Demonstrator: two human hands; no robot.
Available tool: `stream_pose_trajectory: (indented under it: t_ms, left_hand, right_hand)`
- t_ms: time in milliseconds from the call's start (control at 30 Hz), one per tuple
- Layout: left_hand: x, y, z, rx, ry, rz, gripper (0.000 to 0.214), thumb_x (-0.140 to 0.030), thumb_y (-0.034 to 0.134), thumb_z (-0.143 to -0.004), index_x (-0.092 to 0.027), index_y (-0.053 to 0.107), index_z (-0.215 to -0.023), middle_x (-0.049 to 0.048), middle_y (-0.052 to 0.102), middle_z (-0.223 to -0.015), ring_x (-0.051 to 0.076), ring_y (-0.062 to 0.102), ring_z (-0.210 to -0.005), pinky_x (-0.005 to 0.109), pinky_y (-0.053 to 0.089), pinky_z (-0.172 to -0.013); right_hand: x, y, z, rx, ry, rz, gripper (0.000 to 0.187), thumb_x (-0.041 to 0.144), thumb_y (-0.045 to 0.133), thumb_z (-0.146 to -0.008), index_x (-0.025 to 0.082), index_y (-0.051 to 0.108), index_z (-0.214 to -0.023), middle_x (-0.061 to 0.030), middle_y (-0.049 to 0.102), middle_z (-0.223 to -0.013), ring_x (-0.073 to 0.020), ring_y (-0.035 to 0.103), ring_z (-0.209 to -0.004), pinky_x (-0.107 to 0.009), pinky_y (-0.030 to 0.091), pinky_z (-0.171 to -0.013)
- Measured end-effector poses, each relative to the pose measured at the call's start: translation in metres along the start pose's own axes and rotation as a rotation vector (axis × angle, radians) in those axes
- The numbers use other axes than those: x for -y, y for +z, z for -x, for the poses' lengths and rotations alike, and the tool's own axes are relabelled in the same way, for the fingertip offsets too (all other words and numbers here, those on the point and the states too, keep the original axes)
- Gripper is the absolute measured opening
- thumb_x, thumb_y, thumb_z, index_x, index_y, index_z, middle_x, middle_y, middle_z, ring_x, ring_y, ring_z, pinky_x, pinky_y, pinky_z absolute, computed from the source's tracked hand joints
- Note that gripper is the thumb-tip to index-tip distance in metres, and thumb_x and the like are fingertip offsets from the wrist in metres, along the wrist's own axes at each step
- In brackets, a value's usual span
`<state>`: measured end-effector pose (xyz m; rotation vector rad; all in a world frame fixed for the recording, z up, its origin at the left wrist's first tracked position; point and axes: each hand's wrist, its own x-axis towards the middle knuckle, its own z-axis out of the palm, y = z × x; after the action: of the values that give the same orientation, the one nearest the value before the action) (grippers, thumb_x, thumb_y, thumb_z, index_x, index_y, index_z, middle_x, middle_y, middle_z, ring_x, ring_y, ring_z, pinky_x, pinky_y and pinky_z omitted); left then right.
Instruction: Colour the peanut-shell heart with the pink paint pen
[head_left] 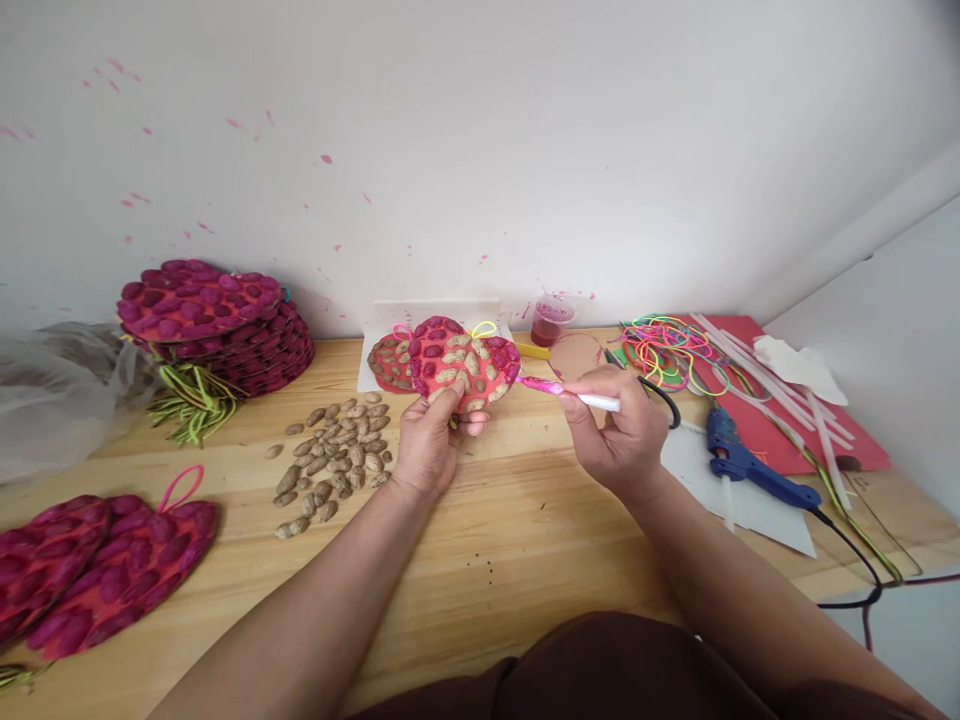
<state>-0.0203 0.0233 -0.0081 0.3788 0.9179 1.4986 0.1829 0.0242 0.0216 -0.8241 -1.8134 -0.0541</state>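
My left hand (429,440) pinches the bottom tip of a red heart-shaped piece (465,365) covered with peanut shells, some painted magenta, others bare. It has a yellow loop at the top and is held upright above the wooden table (525,540). My right hand (622,430) grips a white-handled paintbrush (577,394). The brush's pink tip touches the heart's right edge. A second, unpainted shell heart (388,362) lies on white paper just behind.
Loose peanut shells (334,462) lie left of my left hand. A stack of painted hearts (217,322) stands at back left, two more hearts (97,565) at front left. A cup of pink paint (551,320), coloured cords (667,350), a blue glue gun (750,470) and glue sticks (780,395) lie at right.
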Motion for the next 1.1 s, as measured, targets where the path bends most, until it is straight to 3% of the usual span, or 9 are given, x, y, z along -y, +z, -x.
stream_pose_trajectory:
  t_ms: [833, 1100]
  left_hand:
    - [0.0008, 0.0043, 0.0063, -0.027, 0.066, -0.093, 0.05, -0.044, 0.1, -0.049, -0.013, 0.069, -0.073, 0.0006, 0.07, -0.064, 0.014, 0.067, -0.047, 0.022, 0.054, -0.045]
    - [0.0045, 0.002, 0.0056, -0.034, 0.144, -0.182, 0.046, -0.047, 0.096, -0.056, -0.014, 0.069, -0.072, 0.0021, 0.072, -0.065, 0.018, 0.07, -0.05, 0.027, 0.059, -0.048]
  right_hand:
    - [0.006, 0.0016, -0.0007, 0.0, -0.023, 0.039, 0.02, 0.012, 0.072, -0.089, 0.023, 0.066, -0.104, -0.001, 0.073, -0.085, -0.0166, 0.07, -0.076, -0.03, 0.055, -0.069]
    - [0.0064, 0.001, -0.004, 0.021, -0.03, 0.073, 0.017, 0.012, 0.071, -0.09, 0.023, 0.065, -0.101, -0.0003, 0.073, -0.082, -0.0158, 0.069, -0.072, -0.029, 0.053, -0.065]
